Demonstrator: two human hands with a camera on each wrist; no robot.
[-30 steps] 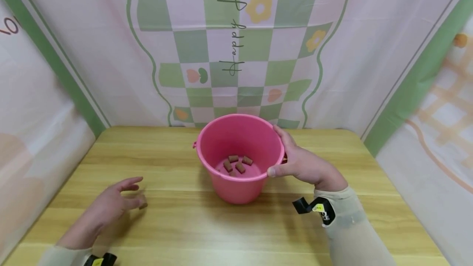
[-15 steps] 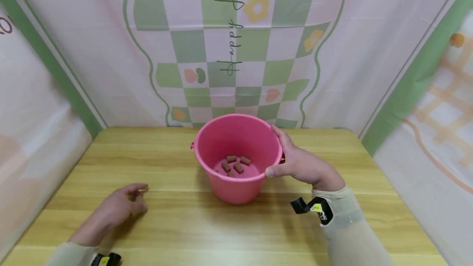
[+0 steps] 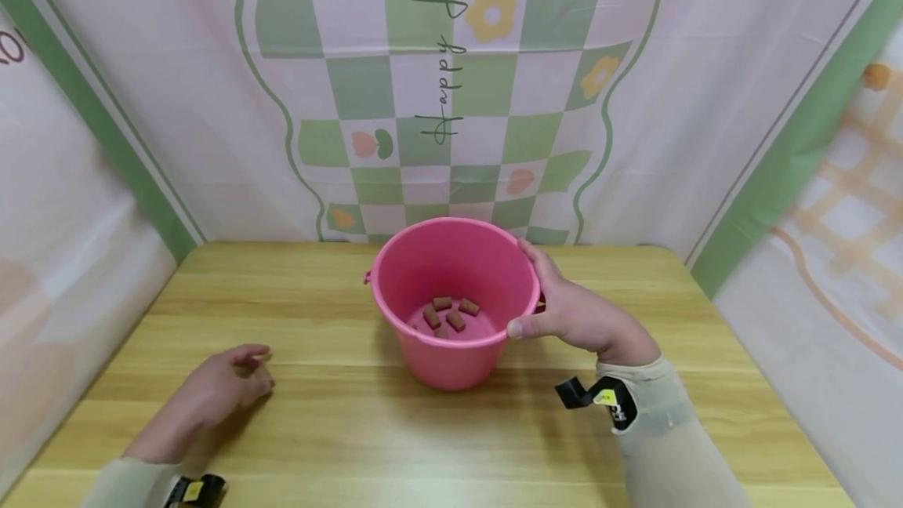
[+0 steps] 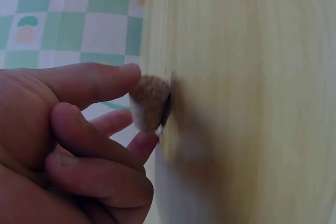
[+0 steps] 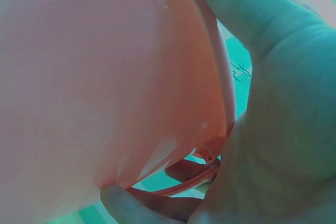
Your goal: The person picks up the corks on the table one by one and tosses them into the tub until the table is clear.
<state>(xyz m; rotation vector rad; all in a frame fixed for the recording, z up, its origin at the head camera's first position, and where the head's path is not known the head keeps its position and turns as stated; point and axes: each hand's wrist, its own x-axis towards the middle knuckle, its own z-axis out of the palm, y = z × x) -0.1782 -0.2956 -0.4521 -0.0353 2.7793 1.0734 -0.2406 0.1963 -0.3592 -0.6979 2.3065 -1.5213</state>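
Observation:
My left hand (image 3: 219, 392) is low over the left part of the table. In the left wrist view, it pinches a brown, tapered cork stopper (image 4: 149, 100) between its fingertips, close to the wood surface. The head view hides this stopper behind the fingers. A pink bucket (image 3: 451, 363) stands upright near the middle, and several brown cork pieces (image 3: 455, 321) lie on its bottom. My right hand (image 3: 589, 318) grips the bucket's right rim, thumb over the near edge. In the right wrist view, fingers press the bucket's outer wall (image 5: 105, 77) beside its thin handle (image 5: 184, 186).
The wooden table (image 3: 339, 445) ends at a patterned cloth backdrop (image 3: 423, 85), close behind the bucket. Cloth also hangs along both sides. A handle lug (image 3: 368, 277) sticks out at the bucket's left. Black wrist cameras (image 3: 600, 398) are strapped over the sleeves.
Over the second my left hand shifts slightly right, then a little back left, and its fingers draw closer together. The bucket and my right hand stay in place.

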